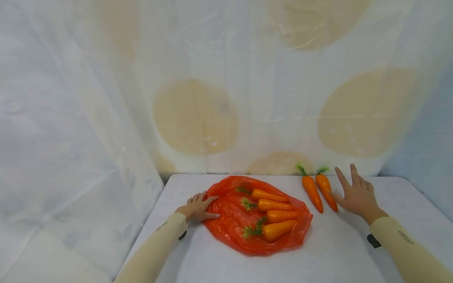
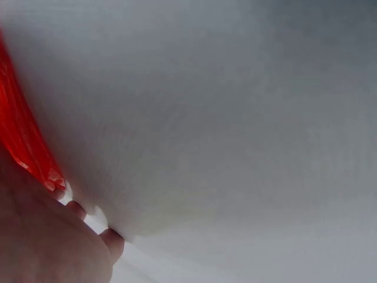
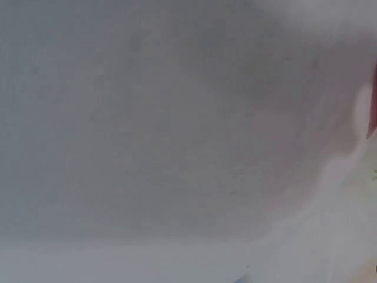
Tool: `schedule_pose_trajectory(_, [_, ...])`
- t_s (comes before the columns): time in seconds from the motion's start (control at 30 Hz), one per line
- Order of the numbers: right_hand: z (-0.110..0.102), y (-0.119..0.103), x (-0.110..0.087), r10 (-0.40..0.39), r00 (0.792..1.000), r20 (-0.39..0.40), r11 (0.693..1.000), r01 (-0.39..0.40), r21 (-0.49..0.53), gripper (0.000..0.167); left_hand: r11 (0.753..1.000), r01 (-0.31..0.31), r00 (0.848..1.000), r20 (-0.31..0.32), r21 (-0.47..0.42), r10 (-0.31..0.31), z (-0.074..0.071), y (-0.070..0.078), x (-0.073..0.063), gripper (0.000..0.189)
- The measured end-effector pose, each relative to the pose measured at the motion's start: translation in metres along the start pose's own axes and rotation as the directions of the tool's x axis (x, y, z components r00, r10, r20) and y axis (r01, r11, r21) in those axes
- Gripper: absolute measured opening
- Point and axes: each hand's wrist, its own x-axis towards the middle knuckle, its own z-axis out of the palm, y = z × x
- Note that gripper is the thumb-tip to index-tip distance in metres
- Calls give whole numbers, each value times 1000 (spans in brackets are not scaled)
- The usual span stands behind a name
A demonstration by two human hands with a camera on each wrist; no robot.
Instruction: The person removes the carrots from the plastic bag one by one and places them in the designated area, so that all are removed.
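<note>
A crinkled red plastic bag lies spread on the table, with several orange carrots in a row on its right half. Their green tops point left, and their tips reach the bag's bunched right side. My left hand rests at the bag's left edge, thumb and fingers spread and touching the plastic. In the left wrist view, red plastic runs along the fingers. Two more carrots, one beside the other, lie right of the bag. Just right of them, my right hand has spread fingers and holds nothing.
A white-covered table carries everything. Behind it hangs a pale curtain with large tan circles, close to the table's back edge. Pale sheeting hangs at the left, and a bluish one at the right.
</note>
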Motion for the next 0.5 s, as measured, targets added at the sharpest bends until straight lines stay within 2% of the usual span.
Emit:
schedule_pose_trajectory(0.2, [-5, -13, 2, -25, 1000, 8, 1000, 25, 16, 98, 1000, -17, 1000, 0, -6, 17, -4, 3, -7, 83])
schedule_pose_trajectory(0.5, [-17, -33, 3, -121, 993, -9, 993, 121, 11, 94, 1000, -17, 1000, -4, -8, 17, -4, 1, -5, 82])
